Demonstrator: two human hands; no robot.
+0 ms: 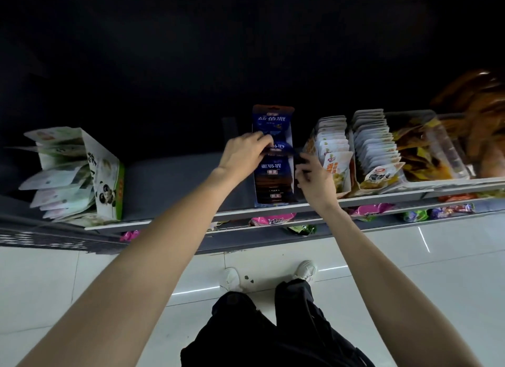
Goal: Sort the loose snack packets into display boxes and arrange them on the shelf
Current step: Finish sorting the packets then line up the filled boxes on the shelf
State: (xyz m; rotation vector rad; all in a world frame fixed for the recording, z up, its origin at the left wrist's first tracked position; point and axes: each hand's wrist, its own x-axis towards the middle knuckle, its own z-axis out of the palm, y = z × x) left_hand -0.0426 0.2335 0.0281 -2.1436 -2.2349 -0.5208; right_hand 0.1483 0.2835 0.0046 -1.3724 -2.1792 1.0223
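A dark blue display box (pixel 274 159) is seen standing on the grey shelf (pixel 175 180), its tall printed back panel rising behind a row of dark blue snack packets stacked inside it. The left hand (pixel 244 153) is held over the middle of this box with its fingers curled down, and a blue packet (pixel 278 148) is pinched at its top edge between them. The right hand (pixel 311 175) is placed just beside the box's right wall, fingers bent around a small dark thing at the box edge; whether that is a packet or part of the box cannot be told. Both bare forearms are stretched forward from the bottom corners of the view. To the left on the same shelf, well apart from the blue box, a green and white panda-printed box (pixel 108 175) is found, with pale packets fanned out loosely inside and beside it. To the right of the blue box, two rows of white and yellow packets (pixel 334 150) are lined upright in their own boxes, and beyond them a clear bin (pixel 437 148) with orange and yellow packets is seen, blurred at the far edge. On the lower shelf (pixel 273 224), pink, green and purple packets are partly shown. Below, white floor tiles (pixel 54 284), black trousers and two white shoes (pixel 306 269) are visible.
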